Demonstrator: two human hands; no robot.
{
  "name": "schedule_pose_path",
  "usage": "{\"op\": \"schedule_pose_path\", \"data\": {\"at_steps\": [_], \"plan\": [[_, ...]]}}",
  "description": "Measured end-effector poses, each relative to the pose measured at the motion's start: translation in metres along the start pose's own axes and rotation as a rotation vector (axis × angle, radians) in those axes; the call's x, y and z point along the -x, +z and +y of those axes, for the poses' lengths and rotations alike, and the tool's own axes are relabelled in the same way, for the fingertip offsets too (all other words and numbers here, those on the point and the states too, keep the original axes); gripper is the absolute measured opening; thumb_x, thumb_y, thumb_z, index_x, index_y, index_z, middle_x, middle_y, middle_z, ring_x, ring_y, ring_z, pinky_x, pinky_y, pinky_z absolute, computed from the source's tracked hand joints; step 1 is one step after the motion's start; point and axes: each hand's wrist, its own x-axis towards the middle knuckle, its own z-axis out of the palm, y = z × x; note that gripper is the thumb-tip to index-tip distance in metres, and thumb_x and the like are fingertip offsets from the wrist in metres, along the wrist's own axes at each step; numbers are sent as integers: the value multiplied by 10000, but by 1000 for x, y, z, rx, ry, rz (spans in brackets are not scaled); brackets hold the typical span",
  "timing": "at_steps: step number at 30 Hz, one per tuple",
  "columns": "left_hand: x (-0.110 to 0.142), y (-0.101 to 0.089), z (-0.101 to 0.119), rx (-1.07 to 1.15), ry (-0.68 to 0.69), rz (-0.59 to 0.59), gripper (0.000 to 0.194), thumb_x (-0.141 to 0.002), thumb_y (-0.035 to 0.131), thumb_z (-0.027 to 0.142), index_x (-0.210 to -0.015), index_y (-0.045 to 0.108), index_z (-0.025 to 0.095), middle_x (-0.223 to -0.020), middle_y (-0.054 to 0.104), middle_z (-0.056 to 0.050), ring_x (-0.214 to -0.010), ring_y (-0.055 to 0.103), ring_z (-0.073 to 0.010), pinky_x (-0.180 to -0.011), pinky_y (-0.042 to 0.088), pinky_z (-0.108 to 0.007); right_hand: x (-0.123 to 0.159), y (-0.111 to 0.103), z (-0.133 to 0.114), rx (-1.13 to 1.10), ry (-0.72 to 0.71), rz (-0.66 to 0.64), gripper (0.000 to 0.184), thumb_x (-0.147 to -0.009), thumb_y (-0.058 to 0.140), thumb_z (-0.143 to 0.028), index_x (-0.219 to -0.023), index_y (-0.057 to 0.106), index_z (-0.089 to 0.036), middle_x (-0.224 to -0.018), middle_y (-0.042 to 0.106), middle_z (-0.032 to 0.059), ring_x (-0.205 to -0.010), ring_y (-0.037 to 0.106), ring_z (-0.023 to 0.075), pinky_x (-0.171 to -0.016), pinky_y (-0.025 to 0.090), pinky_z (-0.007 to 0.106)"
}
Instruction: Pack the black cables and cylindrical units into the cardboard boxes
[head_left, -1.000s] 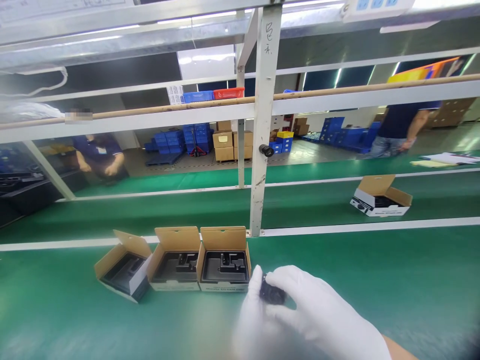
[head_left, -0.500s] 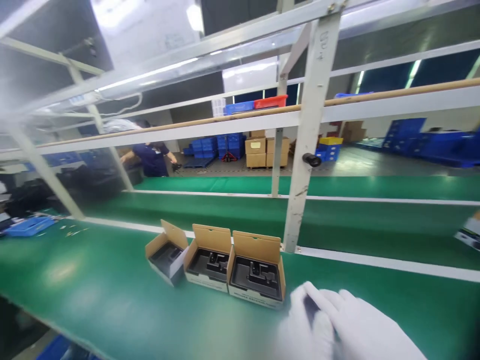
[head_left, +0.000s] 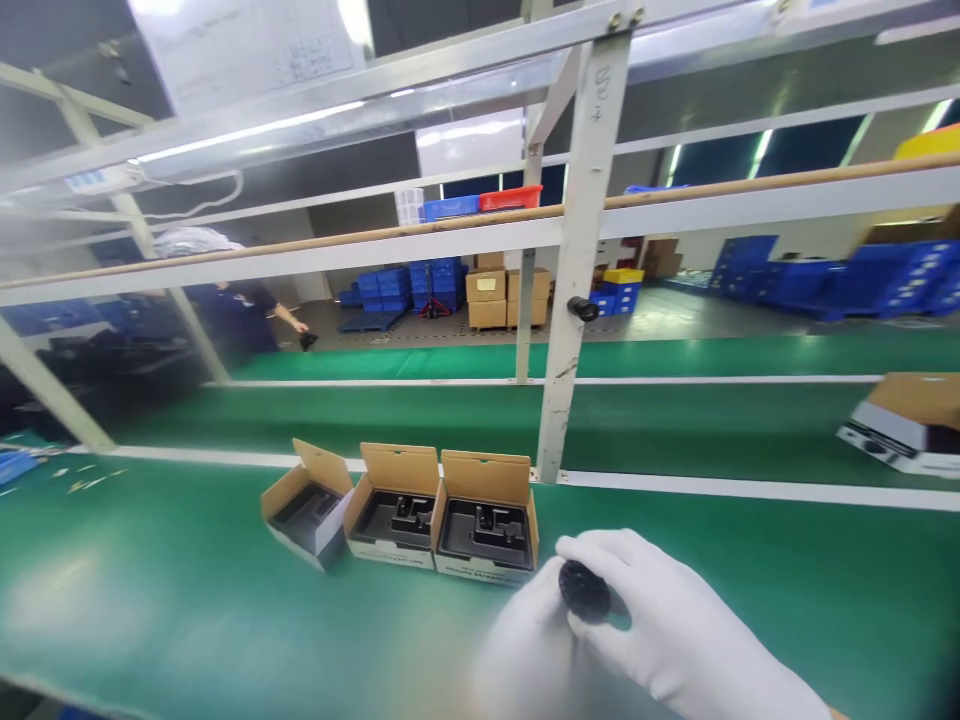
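Observation:
Both my hands wear white gloves and meet low in the middle of the view. My right hand [head_left: 675, 630] curls its fingers round a small round black part [head_left: 584, 590]. My left hand [head_left: 529, 650], blurred, is pressed against the same part from below left. Just left of the hands stand three open cardboard boxes on the green surface: the nearest box [head_left: 486, 518], a middle box [head_left: 395, 508] and a tilted left box [head_left: 306, 504], each with a black moulded insert inside.
A white metal post [head_left: 571, 280] rises behind the boxes, with rails crossing above. Another open box [head_left: 904, 425] lies on the far belt at right. A person in dark blue [head_left: 236, 315] stands beyond at left. Blue crates and cartons are stacked on the floor behind.
The view has swung left and then partly back. My hands have stayed together by the nearest box, and the black part now shows its round face between the fingers.

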Motion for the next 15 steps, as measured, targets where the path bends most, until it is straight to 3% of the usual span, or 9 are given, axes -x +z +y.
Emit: {"op": "schedule_pose_path", "data": {"at_steps": [5, 10, 13, 15], "plan": [[5, 4, 2, 51, -3, -68, 194, -918, 531, 247, -918, 694, 141, -941, 614, -64, -933, 519, -137, -890, 408, -254, 1, -7, -8, -17, -19, -42, 308, -812, 560, -147, -1087, 641, -259, -987, 682, 36, -874, 618, 197, -739, 528, 325], [5, -5, 0, 32, 27, -102, 193, -922, 519, 238, -880, 675, 133, -879, 567, -52, -869, 495, -128, -822, 392, -247, 3, -6, -6, -67, -20, -55, 313, -820, 573, -155, -1104, 638, -267, -1072, 674, 47, -961, 613, 207, -816, 516, 340], [7, -11, 3, -66, 123, -109, 220, -933, 505, 307, -951, 653, 145, -866, 551, -41, -848, 501, -134, -792, 390, -256, 2, -4, -2, -115, -4, -50, 324, -838, 595, -215, -1154, 622, -281, -1104, 669, 44, -986, 613, 206, -840, 516, 337], [13, -11, 8, -209, 192, -43, 246, -913, 534, 375, -1001, 626, 163, -892, 564, -42, -847, 523, -152, -768, 400, -272, 2, -3, 2, -133, 12, -37, 368, -825, 627, -261, -1192, 607, -277, -1106, 671, 45, -976, 620, 204, -837, 525, 334]]}}
